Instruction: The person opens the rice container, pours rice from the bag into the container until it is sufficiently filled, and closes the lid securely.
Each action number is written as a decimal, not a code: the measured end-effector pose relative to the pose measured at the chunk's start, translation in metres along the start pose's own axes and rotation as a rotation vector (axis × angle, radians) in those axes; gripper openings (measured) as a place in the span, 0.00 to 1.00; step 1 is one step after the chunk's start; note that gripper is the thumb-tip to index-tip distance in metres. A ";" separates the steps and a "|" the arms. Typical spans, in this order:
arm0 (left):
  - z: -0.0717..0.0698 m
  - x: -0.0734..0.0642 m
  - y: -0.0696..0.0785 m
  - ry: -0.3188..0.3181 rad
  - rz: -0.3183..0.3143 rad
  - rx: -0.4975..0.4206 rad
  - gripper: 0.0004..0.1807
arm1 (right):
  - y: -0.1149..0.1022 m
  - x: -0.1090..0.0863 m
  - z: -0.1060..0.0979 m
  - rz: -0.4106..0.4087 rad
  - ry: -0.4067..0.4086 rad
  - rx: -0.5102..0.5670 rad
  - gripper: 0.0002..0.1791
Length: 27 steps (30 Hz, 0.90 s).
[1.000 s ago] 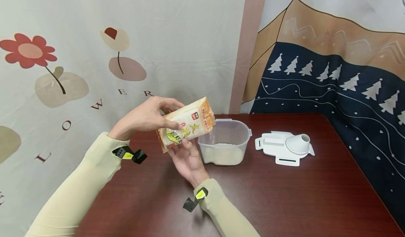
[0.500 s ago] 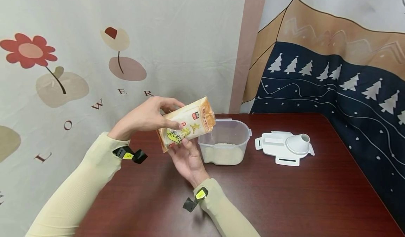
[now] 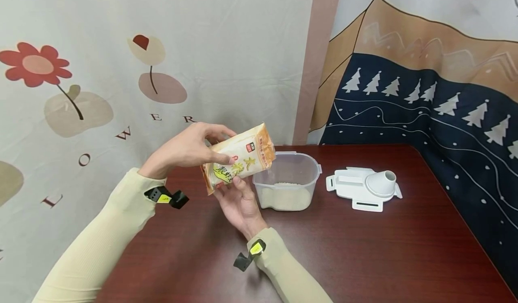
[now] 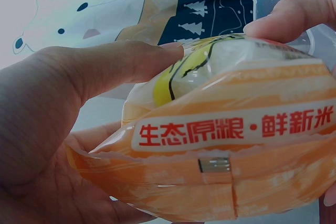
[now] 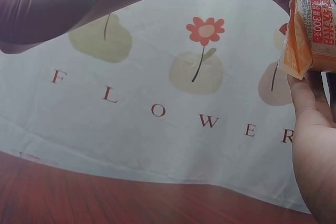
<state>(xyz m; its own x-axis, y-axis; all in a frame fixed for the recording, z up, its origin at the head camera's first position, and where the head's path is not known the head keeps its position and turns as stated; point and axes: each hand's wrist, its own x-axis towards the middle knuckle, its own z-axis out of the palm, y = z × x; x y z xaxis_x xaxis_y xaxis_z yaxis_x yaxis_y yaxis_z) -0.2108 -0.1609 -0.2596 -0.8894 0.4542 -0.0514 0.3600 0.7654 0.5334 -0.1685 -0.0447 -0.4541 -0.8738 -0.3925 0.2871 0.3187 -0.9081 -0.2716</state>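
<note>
Head view slid a tiny bit, red flower [image 3: 37, 64] printed on pale cloth curtain [image 3: 243, 46] a little more left than before, dark red letter L [image 3: 51, 200] more left too, round tan shape [image 3: 9, 183] cut off more, see-through plastic tub [image 3: 299, 170] a hair higher

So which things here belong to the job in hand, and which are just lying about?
Seemingly the job:
- packet, in left hand and right hand
- clear tub, white grains inside
- white spouted piece, probably the tub's lid

Just background:
- flower-print cloth
- tree-print cloth
</note>
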 end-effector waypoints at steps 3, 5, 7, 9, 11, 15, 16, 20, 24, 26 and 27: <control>0.000 0.000 0.000 -0.001 0.000 0.003 0.27 | 0.000 0.000 0.000 0.002 0.000 0.005 0.33; 0.000 0.000 0.000 -0.003 -0.001 0.007 0.27 | 0.001 0.000 0.000 0.003 0.000 0.005 0.33; 0.000 0.001 0.001 -0.003 -0.002 0.011 0.27 | 0.001 0.000 0.000 0.003 0.002 0.005 0.33; 0.000 0.001 0.001 -0.004 -0.002 0.014 0.26 | 0.001 0.000 0.000 0.003 0.005 0.003 0.33; 0.000 0.001 0.001 -0.004 -0.002 0.015 0.26 | 0.001 0.000 0.001 0.002 0.006 0.001 0.33; -0.001 0.001 0.001 -0.005 0.001 0.016 0.27 | 0.000 -0.001 0.001 0.006 0.010 0.000 0.33; -0.001 0.001 0.001 -0.006 0.002 0.015 0.27 | 0.000 -0.001 0.001 0.008 0.010 0.002 0.33; 0.000 0.000 0.001 -0.007 0.001 0.010 0.26 | 0.000 -0.001 0.001 0.011 0.016 0.009 0.34; 0.000 0.000 0.001 -0.006 -0.001 0.008 0.26 | 0.000 -0.001 0.001 0.005 0.015 0.014 0.34; 0.000 0.000 0.001 -0.006 -0.002 0.008 0.26 | 0.000 -0.001 0.001 0.003 0.009 0.014 0.34; 0.000 0.000 0.001 -0.006 -0.004 0.008 0.26 | 0.000 -0.001 0.001 0.003 0.006 0.015 0.34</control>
<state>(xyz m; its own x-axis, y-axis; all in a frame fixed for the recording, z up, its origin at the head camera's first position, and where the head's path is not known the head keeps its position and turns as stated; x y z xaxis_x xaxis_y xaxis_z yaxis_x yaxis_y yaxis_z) -0.2104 -0.1599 -0.2590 -0.8891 0.4539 -0.0583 0.3590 0.7708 0.5263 -0.1672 -0.0447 -0.4530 -0.8749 -0.3945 0.2808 0.3266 -0.9090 -0.2591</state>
